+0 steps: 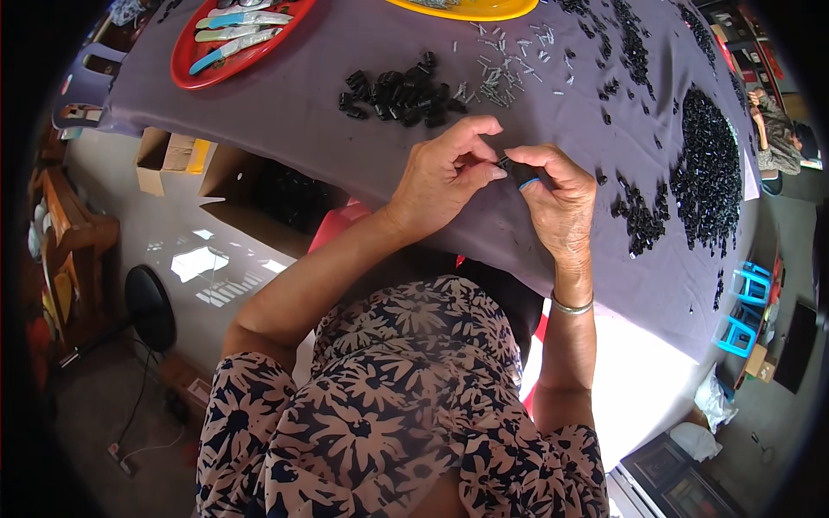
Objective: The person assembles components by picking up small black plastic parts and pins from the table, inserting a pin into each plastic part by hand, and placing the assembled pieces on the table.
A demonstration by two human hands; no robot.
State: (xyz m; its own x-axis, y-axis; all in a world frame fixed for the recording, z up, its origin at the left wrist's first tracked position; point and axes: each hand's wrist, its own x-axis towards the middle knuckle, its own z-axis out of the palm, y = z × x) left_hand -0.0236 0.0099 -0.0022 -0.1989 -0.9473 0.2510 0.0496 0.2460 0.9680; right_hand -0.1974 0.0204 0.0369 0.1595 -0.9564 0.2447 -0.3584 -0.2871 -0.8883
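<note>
Over the near part of the purple-grey cloth, my two hands meet at a small black plastic piece. My right hand pinches this piece between thumb and forefinger, and a bit of blue shows beside the thumb. My left hand is closed at the piece's left end, thumb tip against it and forefinger lifted; whatever tiny thing it pinches is too small to make out. Just beyond my left hand lies a heap of black plastic pieces. Thin silvery pins are scattered to the right of that heap.
A red tray with several blue and pale-handled tools sits far left, and a yellow tray lies at the far edge. A large mound of small black parts covers the right side. Below the table's left edge stands an open cardboard box.
</note>
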